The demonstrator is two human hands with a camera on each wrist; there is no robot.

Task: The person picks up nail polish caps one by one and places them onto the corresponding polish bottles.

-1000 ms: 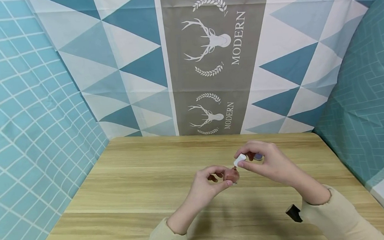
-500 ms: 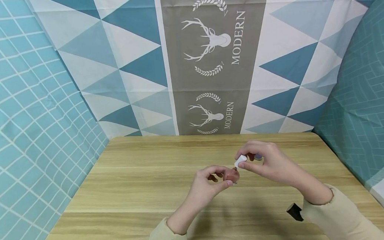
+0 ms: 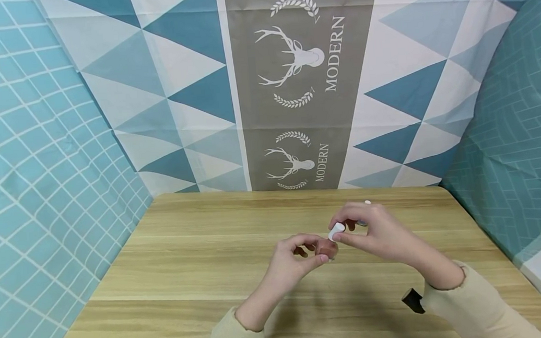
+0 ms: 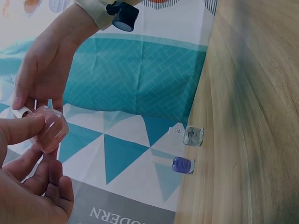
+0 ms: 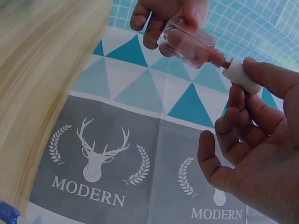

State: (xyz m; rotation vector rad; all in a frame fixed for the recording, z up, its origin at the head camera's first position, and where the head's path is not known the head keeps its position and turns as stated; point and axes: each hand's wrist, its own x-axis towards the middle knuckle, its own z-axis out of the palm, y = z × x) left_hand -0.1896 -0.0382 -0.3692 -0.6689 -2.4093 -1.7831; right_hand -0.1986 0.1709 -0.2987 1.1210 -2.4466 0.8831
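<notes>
My left hand (image 3: 288,264) pinches a small glass nail polish bottle (image 3: 326,248) of pinkish-brown polish between thumb and fingers, raised over the table. In my right hand (image 3: 381,234) is its white cap (image 3: 336,231), gripped by thumb and fingertips. The right wrist view has the bottle (image 5: 187,44) tilted, its threaded neck (image 5: 217,58) facing the cap (image 5: 242,77). A short dark stretch of the brush stem (image 5: 227,64) shows between neck and cap. In the left wrist view, the left thumb covers part of the bottle (image 4: 50,129).
A clear bottle (image 4: 193,136) and a purple bottle (image 4: 183,165) stand on the wooden table (image 3: 178,259); the right hand mostly hides them in the head view. Patterned cloths (image 3: 189,91) hang behind and at both sides.
My right hand has moved slightly down and left, bringing the white cap closer to the bottle's neck. The left hand and bottle stay nearly still.
</notes>
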